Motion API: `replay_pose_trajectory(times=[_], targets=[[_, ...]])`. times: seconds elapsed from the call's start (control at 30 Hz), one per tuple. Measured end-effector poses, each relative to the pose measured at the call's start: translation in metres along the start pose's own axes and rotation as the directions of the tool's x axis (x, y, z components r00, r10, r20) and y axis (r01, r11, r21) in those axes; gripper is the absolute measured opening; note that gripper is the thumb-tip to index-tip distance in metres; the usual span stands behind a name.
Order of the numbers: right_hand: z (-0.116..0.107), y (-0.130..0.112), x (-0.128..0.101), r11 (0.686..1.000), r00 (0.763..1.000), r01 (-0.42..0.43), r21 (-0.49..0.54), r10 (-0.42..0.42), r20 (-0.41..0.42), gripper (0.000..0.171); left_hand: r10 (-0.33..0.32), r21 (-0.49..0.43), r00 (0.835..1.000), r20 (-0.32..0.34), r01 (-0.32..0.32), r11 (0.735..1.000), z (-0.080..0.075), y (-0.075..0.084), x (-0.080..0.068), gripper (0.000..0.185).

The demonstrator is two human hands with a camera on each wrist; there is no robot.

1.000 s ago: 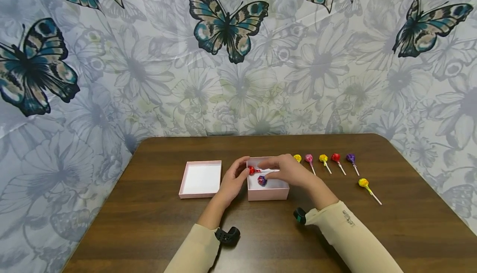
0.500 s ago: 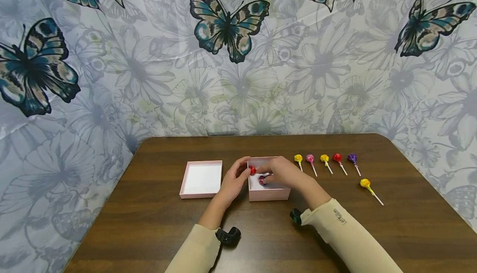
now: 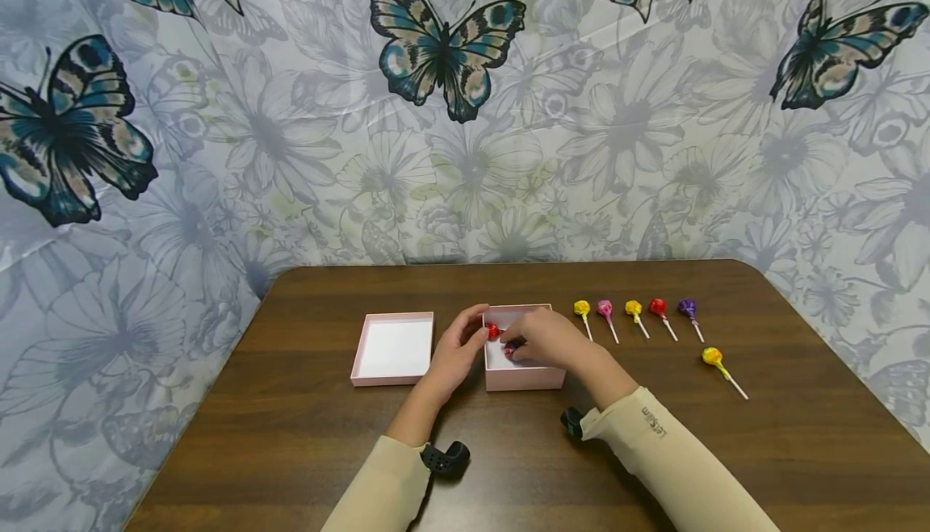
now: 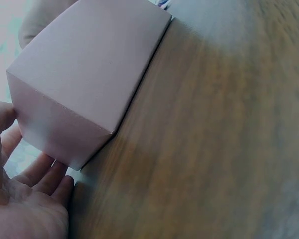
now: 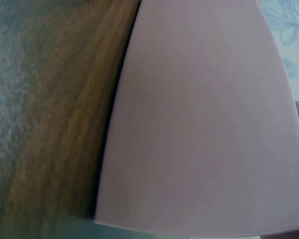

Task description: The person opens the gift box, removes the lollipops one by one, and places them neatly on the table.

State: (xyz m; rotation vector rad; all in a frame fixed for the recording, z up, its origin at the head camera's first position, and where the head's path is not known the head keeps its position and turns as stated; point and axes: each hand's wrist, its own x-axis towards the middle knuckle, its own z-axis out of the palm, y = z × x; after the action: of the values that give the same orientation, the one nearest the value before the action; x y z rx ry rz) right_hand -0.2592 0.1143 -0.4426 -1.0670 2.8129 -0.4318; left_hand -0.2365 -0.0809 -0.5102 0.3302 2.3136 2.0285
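A pink box with a white inside stands in the middle of the table. My left hand rests against its left wall, and in the left wrist view the fingers touch that side. A red lollipop lies inside near the left wall. My right hand reaches into the box from the right, fingers curled down at a dark purple lollipop, which they seem to pinch. Those fingertips are partly hidden. In the right wrist view the box's front wall fills most of the picture.
Left of the box lies a pink lid, white side up. Several lollipops stand in a row at the back right, among them a pink lollipop and a red lollipop. A yellow lollipop lies nearer on the wooden table.
My right hand has moved left and lower into the box, its fingers closing in on the purple lollipop. My left hand stays at the left wall.
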Motion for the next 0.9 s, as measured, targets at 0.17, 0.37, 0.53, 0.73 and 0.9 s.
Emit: replay_pose_trajectory(times=[0.17,0.37,0.53,0.73,0.9], targets=[[0.000,0.001,-0.001,0.999,0.999,0.040,0.001,-0.040,-0.021,0.019,-0.031,0.002,0.999,0.013,0.031,1.000,0.000,0.009,-0.003,0.045],[0.002,0.004,-0.002,0.997,0.997,0.065,0.032,-0.064,-0.047,0.017,-0.031,0.000,0.999,0.033,0.031,1.000,-0.002,0.034,-0.014,0.045],[0.002,0.008,-0.005,0.992,0.993,0.081,0.095,-0.072,-0.097,0.019,-0.027,-0.007,0.999,0.030,0.027,1.000,-0.001,0.036,-0.015,0.044],[0.005,0.011,-0.008,0.968,0.986,0.048,0.247,-0.007,-0.166,0.024,-0.023,-0.011,0.999,0.035,0.024,1.000,-0.001,0.035,-0.015,0.045],[0.008,0.012,-0.012,0.899,0.971,-0.012,0.438,0.115,-0.210,0.031,-0.030,-0.009,0.999,0.030,0.031,0.999,-0.001,0.036,-0.016,0.045]])
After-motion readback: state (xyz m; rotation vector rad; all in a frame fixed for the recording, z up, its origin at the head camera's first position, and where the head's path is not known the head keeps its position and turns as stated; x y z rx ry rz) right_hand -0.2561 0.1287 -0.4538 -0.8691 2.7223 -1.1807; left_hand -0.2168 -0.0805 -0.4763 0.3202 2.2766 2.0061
